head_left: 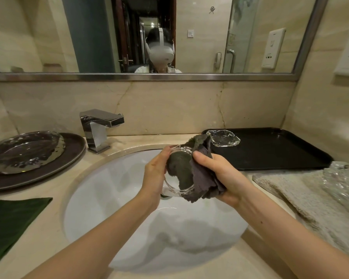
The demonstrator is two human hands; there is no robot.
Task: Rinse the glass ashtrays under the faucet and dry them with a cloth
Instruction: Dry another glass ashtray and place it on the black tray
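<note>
Over the white sink basin (109, 198) my left hand (156, 170) grips a round clear glass ashtray (174, 188) by its rim, tilted on edge. My right hand (216, 170) holds a dark grey cloth (197, 178) bunched against the ashtray, with part of the cloth stuffed into its hollow. A second clear glass ashtray (223, 138) lies on the black tray (280, 150) at the back right. The chrome faucet (98, 127) stands at the back left; no water runs from it.
A large glass dish (24, 151) sits on a dark round plate (73, 154) at the left. A dark green cloth (10, 222) lies at the near left. At the right, a beige towel (302, 196) carries more glassware (343, 182). A mirror hangs above.
</note>
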